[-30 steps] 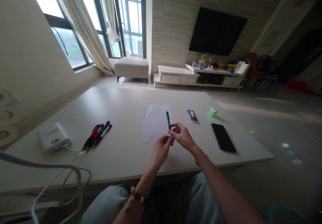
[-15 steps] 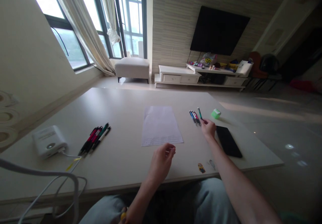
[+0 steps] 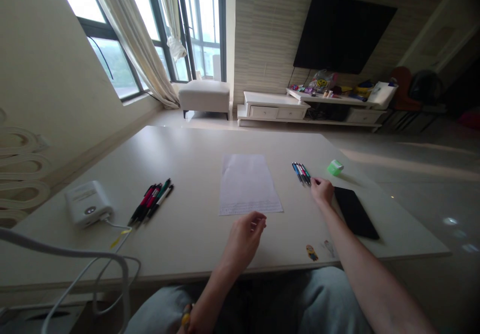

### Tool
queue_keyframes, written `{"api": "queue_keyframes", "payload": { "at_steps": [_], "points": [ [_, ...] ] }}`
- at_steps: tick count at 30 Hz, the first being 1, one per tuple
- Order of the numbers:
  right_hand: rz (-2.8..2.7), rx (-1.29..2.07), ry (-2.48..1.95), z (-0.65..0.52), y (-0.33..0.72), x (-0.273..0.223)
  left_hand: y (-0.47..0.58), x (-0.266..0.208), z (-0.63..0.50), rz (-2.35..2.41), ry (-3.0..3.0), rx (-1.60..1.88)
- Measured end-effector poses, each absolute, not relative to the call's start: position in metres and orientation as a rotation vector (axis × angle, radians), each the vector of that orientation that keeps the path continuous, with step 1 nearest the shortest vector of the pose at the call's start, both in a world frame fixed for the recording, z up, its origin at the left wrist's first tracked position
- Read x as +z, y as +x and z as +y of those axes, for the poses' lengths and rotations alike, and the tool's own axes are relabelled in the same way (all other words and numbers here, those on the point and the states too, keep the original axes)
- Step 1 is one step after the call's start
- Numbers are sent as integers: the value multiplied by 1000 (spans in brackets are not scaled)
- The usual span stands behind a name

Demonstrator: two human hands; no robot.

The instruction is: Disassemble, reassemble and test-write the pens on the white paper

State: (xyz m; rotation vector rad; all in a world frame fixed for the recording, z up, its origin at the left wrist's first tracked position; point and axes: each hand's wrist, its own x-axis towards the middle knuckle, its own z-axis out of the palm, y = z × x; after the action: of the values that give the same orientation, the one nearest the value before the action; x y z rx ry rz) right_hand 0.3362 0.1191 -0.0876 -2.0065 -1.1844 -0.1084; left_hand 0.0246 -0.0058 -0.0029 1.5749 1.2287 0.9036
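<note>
- The right hand [image 3: 322,191] is at the near end of the right-hand pen row [image 3: 299,172], its fingertips just beside or touching the green pen [image 3: 306,175]; whether they grip it I cannot tell.
- That green pen lies at the row's right edge, right of the paper sheet [image 3: 247,181]; its long axis runs from far left to near right, roughly parallel with its neighbours. Which end is the tip is too small to tell.
- The left hand [image 3: 245,239] is near the sheet's near edge, fingers loosely curled, a narrow gap to the thumb, nothing visible held.
- The left pen pile [image 3: 152,201] slants the other way, far right to near left.
- Lines of writing cross the sheet's near edge, too small to read.
- Grey lettering on the white box [image 3: 84,206], far left, is unreadable; no pen brand is legible.
</note>
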Motion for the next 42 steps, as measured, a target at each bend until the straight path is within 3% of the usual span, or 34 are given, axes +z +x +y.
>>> {"api": "queue_keyframes", "payload": {
  "at_steps": [5, 13, 17, 23, 32, 37, 40, 42],
  "points": [
    [-1178, -115, -2001, 118, 335, -87, -22, 14, 2, 1392, 1764, 897],
    [-1093, -175, -1888, 97, 329, -82, -147, 3, 44, 2544, 1665, 751],
    [-1070, -198, -1720, 82, 318, -61, -157, -12, 58, 2613, 1609, 643],
    [-1116, -175, -1480, 50, 269, 0, -161, -17, 67, 2586, 1536, 770],
    [-1261, 134, -1320, 1, 192, 30, -153, -3, 72, 2154, 1307, 1119],
    [-1413, 673, -1236, 12, 149, 19, -98, 17, 55, 1549, 1204, 1190],
    [-1368, 1233, -1134, 19, 131, 14, -61, 29, 44, 838, 792, 1224],
    [-1320, 1529, -1018, 18, 123, 14, -41, 33, 39, 718, 729, 1207]
  ]
}}
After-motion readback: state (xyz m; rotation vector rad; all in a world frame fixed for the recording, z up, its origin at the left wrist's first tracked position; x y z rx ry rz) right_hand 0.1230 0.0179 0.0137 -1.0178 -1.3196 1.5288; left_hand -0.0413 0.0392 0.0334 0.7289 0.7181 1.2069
